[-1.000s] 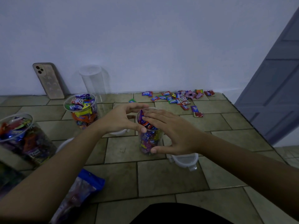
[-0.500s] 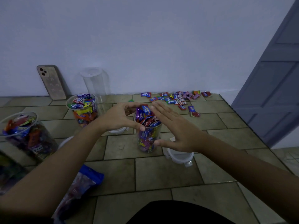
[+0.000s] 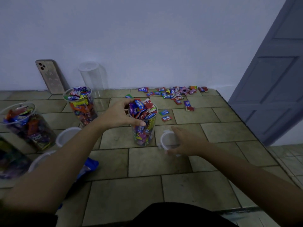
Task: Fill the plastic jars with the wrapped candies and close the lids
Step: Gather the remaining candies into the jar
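1. The left hand [image 3: 121, 115] grips the middle jar [image 3: 143, 133] near its top: the thumb lies across the near wall just under the rim and the fingers curl round the far side
2. This clear plastic jar stands upright on the tiled surface [image 3: 157, 190], in the middle of the view, with no lid on it
3. Wrapped candies [image 3: 141, 109] fill it and heap above the rim, mostly in blue and red wrappers
4. The right hand [image 3: 185, 141] is down on the tiles just to the right of the jar, thumb and fingers curved round a clear lid [image 3: 167, 140] that lies flat there; the hand is blurred, so how tight the hold is cannot be told
5. Two loose candies [image 3: 165, 115] lie just behind the lid, close to the jar
6. A scattered pile of candies [image 3: 177, 94] lies further back along the wall [image 3: 147, 38]
7. To the left stand two more filled jars, one nearer the wall [image 3: 80, 105] and one at the left edge [image 3: 27, 125], both open at the top
8. Two white-rimmed lids [image 3: 67, 136] lie on the tiles between those jars and the left forearm
9. A tall empty jar [image 3: 93, 77] stands against the wall, with a phone [image 3: 50, 76] leaning beside it
10. A blue bag [image 3: 88, 166] shows under the left forearm
11. A grey door [image 3: 270, 79] fills the right side
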